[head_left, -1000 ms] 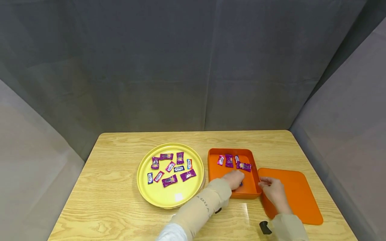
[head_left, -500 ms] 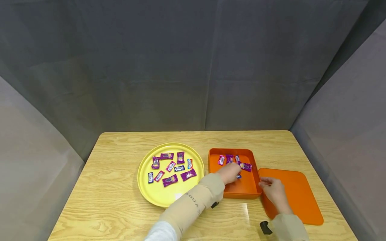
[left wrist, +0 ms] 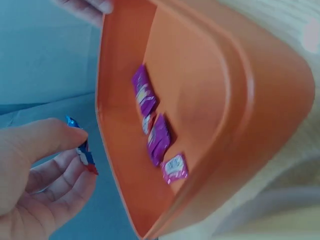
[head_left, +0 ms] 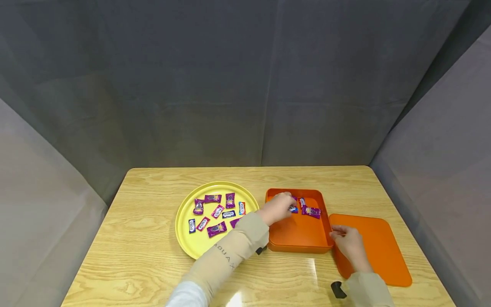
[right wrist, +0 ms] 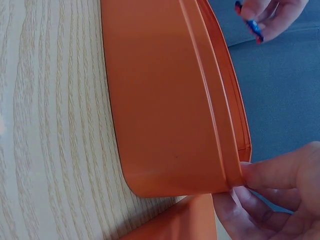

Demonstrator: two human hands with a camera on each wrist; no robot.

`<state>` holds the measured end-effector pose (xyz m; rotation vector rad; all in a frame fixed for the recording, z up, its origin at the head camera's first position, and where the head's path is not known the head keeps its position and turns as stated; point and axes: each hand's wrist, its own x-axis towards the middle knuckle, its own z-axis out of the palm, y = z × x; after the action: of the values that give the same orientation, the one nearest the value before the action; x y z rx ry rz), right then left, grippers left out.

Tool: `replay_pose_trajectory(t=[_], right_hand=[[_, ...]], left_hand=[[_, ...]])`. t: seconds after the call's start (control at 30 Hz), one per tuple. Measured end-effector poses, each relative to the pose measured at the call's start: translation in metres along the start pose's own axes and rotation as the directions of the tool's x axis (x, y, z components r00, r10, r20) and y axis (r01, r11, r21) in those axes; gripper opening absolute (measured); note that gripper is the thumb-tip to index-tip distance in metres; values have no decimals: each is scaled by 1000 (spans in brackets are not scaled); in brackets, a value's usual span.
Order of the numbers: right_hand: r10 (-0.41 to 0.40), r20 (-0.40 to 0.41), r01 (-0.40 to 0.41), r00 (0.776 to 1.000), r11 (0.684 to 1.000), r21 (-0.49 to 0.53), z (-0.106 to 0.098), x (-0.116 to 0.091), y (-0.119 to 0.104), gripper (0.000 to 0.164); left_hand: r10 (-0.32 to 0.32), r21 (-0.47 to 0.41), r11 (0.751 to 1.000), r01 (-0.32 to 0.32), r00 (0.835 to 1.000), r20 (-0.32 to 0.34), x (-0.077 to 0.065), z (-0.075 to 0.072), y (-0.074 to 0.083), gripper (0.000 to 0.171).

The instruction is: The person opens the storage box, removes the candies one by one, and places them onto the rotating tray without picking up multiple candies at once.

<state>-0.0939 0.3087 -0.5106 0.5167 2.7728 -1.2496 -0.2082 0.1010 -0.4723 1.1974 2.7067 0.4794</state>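
My left hand (head_left: 279, 208) pinches a small blue-and-red wrapped candy (left wrist: 86, 155) between thumb and fingers. It hovers over the left part of the orange box (head_left: 297, 233), above the box floor. Inside the box lie two purple wrapped candies (left wrist: 159, 140), a pink one (left wrist: 175, 168) and a small one (left wrist: 148, 123) partly covered by its neighbours. At the box's right side, my right hand (head_left: 348, 244) grips the rim, thumb on one face of the wall and fingers on the other.
A round yellow tray (head_left: 201, 246) with several purple, pink and blue candies stands to the left, partly behind the left forearm. An orange lid (head_left: 379, 256) lies flat right of the box, under the right hand. A grey curtain (head_left: 192, 85) hangs behind the wooden table (head_left: 134, 238).
Over the last second my left hand has risen and moved left and away within the box, carrying the blue-and-red candy. The right hand has stayed on the rim.
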Motion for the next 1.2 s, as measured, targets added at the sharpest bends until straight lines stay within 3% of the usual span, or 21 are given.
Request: replay_pose_trajectory(t=[0.43, 0.77, 0.97, 1.2], right_hand=[[3, -12, -3, 1000, 1000, -5, 1, 0, -1, 30], [17, -6, -17, 1000, 1000, 2, 1, 0, 0, 30], [11, -4, -11, 1000, 1000, 5, 0, 0, 0, 30], [1, -4, -1, 1000, 1000, 3, 0, 0, -1, 29]], left_hand=[[-51, -148, 988, 40, 996, -72, -32, -18, -31, 25], [-30, -153, 988, 6, 987, -156, -64, -19, -53, 17], [-60, -179, 983, 34, 988, -142, -84, -17, -62, 19], [-85, -211, 975, 72, 995, -51, -97, -9, -75, 20]])
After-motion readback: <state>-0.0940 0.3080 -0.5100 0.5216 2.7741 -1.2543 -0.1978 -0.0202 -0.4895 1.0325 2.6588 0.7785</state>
